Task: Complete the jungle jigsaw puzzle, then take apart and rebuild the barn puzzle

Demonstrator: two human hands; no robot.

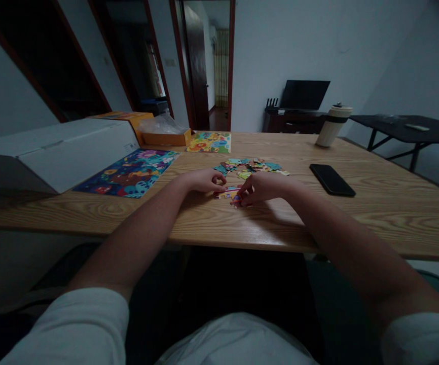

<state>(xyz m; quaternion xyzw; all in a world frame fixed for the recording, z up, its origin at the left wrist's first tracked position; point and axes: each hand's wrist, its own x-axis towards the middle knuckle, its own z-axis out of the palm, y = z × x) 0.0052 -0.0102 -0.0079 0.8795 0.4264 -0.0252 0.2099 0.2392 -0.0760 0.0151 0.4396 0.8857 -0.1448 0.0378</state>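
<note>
A small joined section of jigsaw puzzle pieces (229,192) lies on the table in front of me. At its left edge is my left hand (205,180), with bent fingers and the fingertips holding the section. My right hand (264,186) pinches a puzzle piece (236,201) at the section's near right side, and its fingers partly cover it. Whether that piece is locked into the others I cannot tell. Just beyond both hands spreads a pile of loose puzzle pieces (272,166), mostly teal and yellow.
To the left lie a dark blue picture sheet (132,172) and a large white box (78,147). Farther back are a yellow picture sheet (210,142) and an orange box tray (168,138) with clear plastic. A black phone (331,179) and a cream tumbler (333,125) stand to the right.
</note>
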